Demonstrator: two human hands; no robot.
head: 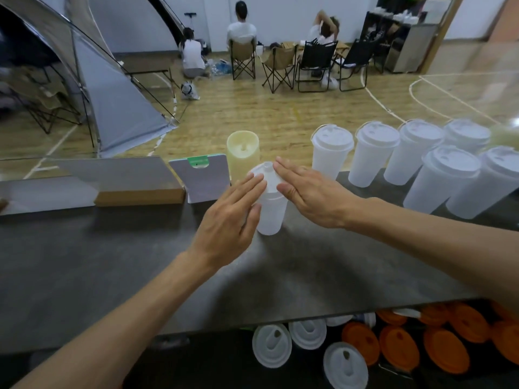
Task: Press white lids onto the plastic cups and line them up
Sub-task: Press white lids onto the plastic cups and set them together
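A translucent plastic cup point(270, 214) stands on the dark grey counter point(112, 262) with a white lid point(265, 171) on its rim. My left hand point(230, 217) lies flat, its straight fingers on the lid's left side. From the right, my right hand point(311, 192) presses the lid with flat fingers. Several lidded cups point(373, 155) stand in rows at the back right of the counter. Loose white lids point(271, 345) lie below the counter's near edge.
A pale yellow cylinder point(243, 155) stands just behind the cup. A small grey stand point(200, 181) and a flat cardboard box point(139, 195) sit to the left. Orange lids point(446, 349) lie below at right. Beyond the counter are a tent, folding chairs and seated people.
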